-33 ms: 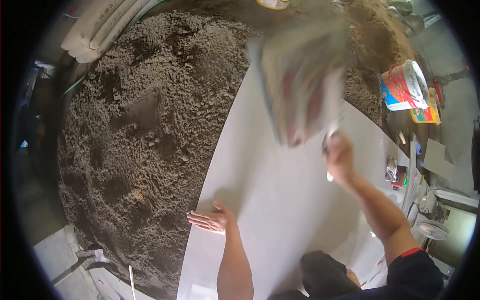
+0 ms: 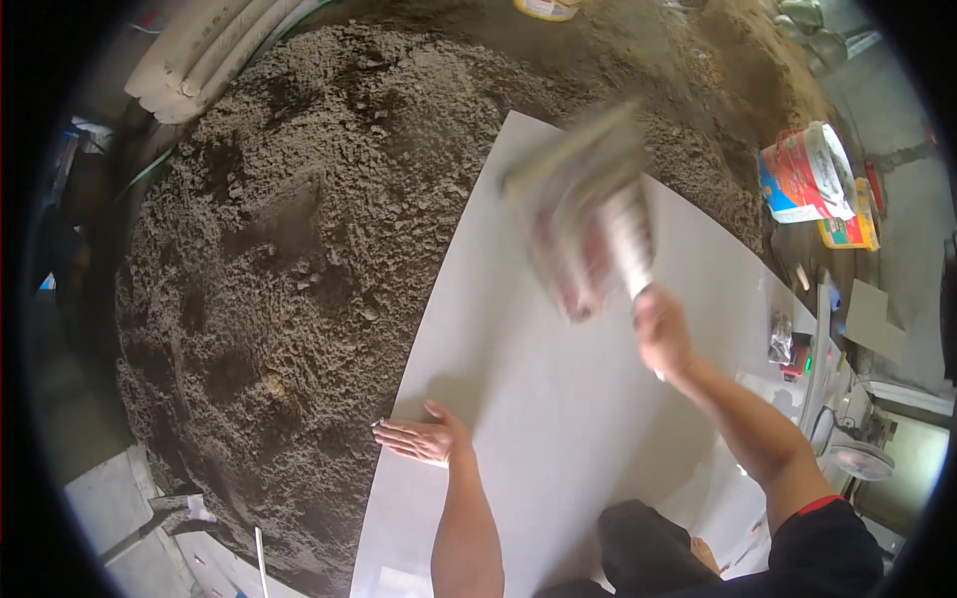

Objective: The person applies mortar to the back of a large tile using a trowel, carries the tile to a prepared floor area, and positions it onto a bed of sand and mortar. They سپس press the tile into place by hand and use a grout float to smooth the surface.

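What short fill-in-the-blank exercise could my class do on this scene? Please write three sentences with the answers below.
1. The left hand is at the white panel's ____ edge.
2. The right hand grips the blurred tool by its ____.
3. The dark sleeve has a cuff band coloured ____.

Missing words: left; handle; red.
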`<state>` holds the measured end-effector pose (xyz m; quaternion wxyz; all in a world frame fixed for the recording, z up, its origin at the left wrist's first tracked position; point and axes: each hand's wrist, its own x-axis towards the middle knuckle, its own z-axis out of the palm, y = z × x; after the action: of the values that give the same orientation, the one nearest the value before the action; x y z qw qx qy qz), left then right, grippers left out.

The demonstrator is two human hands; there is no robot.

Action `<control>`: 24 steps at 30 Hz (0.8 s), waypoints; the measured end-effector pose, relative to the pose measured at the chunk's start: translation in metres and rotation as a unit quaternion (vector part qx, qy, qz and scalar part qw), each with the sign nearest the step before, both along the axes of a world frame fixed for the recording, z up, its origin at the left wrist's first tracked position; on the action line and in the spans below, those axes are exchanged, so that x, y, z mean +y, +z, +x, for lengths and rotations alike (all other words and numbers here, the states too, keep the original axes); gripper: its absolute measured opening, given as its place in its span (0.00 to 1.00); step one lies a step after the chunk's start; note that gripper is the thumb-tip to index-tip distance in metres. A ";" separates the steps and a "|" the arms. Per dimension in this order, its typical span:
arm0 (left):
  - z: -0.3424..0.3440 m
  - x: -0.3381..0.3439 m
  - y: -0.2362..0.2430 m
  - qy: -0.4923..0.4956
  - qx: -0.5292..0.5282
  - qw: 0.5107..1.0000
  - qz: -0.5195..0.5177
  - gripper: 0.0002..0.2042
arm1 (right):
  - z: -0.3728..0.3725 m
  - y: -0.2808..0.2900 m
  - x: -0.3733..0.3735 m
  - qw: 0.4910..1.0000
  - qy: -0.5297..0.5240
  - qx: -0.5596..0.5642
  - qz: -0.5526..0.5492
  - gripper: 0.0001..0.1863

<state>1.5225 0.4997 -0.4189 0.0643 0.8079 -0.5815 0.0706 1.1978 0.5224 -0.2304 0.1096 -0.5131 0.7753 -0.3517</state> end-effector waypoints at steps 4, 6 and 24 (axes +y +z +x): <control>-0.002 0.001 0.002 0.019 0.018 0.999 0.028 0.44 | -0.001 -0.062 0.081 0.886 -0.060 -0.084 0.451 0.36; -0.001 -0.001 0.002 0.060 0.003 0.994 0.097 0.44 | 0.000 -0.073 0.113 0.852 -0.081 -0.048 0.515 0.36; -0.005 0.294 0.014 -0.080 0.008 0.996 0.034 0.37 | -0.004 -0.054 0.180 0.932 0.004 -0.115 0.344 0.41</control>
<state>1.5172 0.7940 -0.4053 0.0472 0.7608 -0.6461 0.0390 1.1940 0.7023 -0.2848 0.3694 -0.4027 0.8289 -0.1200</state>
